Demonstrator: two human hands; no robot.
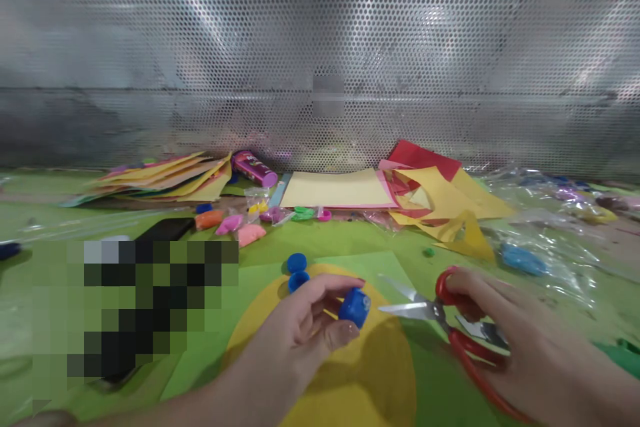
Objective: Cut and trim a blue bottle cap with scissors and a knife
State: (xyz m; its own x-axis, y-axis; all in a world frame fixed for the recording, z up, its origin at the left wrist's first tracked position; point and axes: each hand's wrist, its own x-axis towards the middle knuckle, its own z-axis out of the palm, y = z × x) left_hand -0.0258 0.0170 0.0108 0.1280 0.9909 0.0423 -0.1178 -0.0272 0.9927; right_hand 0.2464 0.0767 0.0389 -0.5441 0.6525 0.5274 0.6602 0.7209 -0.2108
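Observation:
My left hand pinches a small blue lump, which looks like modelling clay, between thumb and fingers. To its right, my right hand has its fingers through the red handles of a pair of scissors. The blades are spread apart and point left toward the blue lump, without touching it. Under both lies a yellow paper circle on a light green sheet. Just beyond my left hand sit a small blue tub and a round blue lid.
Paper sheets are stacked at the back left, beside a purple tube. Small bright clay packets lie mid-table. Yellow paper scraps and clear plastic bags are at right. A perforated metal panel closes off the back.

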